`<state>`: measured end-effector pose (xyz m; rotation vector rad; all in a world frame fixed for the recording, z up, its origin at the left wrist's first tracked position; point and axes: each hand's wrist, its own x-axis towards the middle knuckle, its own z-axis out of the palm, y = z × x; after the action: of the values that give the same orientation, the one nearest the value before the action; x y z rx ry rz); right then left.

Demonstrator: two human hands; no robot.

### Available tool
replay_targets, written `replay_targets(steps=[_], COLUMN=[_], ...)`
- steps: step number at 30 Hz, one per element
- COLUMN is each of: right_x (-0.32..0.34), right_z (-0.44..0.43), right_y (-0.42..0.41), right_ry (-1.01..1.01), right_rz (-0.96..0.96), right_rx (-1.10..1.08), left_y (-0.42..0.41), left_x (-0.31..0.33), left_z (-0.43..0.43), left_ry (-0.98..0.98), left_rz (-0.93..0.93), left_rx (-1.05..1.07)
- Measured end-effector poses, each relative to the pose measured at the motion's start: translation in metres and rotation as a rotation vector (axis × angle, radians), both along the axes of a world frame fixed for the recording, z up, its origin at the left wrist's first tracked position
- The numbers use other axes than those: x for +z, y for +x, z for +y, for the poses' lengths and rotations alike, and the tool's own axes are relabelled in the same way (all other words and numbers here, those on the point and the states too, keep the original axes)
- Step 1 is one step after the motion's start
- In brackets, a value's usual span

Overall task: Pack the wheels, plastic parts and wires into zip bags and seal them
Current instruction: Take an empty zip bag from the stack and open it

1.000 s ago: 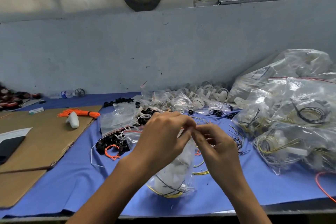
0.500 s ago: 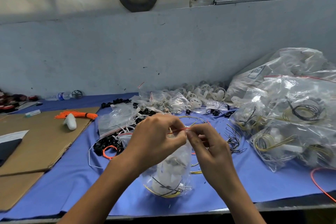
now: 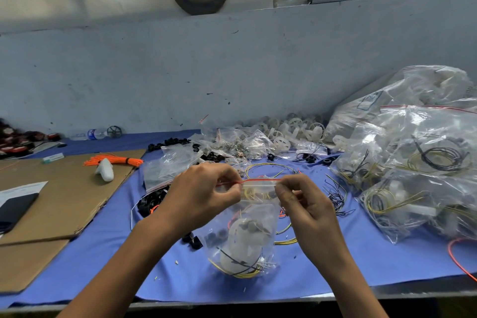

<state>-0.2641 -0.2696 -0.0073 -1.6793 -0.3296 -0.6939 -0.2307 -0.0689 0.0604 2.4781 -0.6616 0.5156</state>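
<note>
A clear zip bag (image 3: 245, 242) hangs upright over the blue cloth, filled with white plastic parts, small black wheels and yellow and black wires. Its red-lined zip strip (image 3: 258, 182) is stretched level between my hands. My left hand (image 3: 204, 193) pinches the strip's left end. My right hand (image 3: 302, 201) pinches the right end. Loose black wheels (image 3: 151, 201) lie left of the bag, and loose wires (image 3: 335, 193) lie to its right. White plastic wheels (image 3: 291, 131) are heaped at the back.
Filled zip bags (image 3: 413, 162) pile up at the right. Empty zip bags (image 3: 173, 165) lie behind my left hand. Cardboard (image 3: 56, 196) with an orange wire bundle (image 3: 113, 160) and a white part (image 3: 104, 169) covers the left. An orange wire (image 3: 459, 258) curls near the right front edge.
My hands have drawn apart along the zip strip, the right one sliding to the right, so more of the red-lined strip shows between them. The bag hangs as before.
</note>
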Motion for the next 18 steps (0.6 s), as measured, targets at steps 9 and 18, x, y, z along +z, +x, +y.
replay_targets(steps=[9, 18], right_x=[-0.001, -0.001], right_z=[0.002, 0.001], right_y=[0.001, 0.001], right_ry=[0.002, 0.013], right_rz=[0.002, 0.015], right_rx=[-0.012, 0.002], left_y=[0.000, -0.002], left_x=[-0.003, -0.009], left_z=[0.027, 0.054], left_ry=[-0.007, 0.071], left_rz=[-0.074, -0.135], left_rx=[0.041, 0.115])
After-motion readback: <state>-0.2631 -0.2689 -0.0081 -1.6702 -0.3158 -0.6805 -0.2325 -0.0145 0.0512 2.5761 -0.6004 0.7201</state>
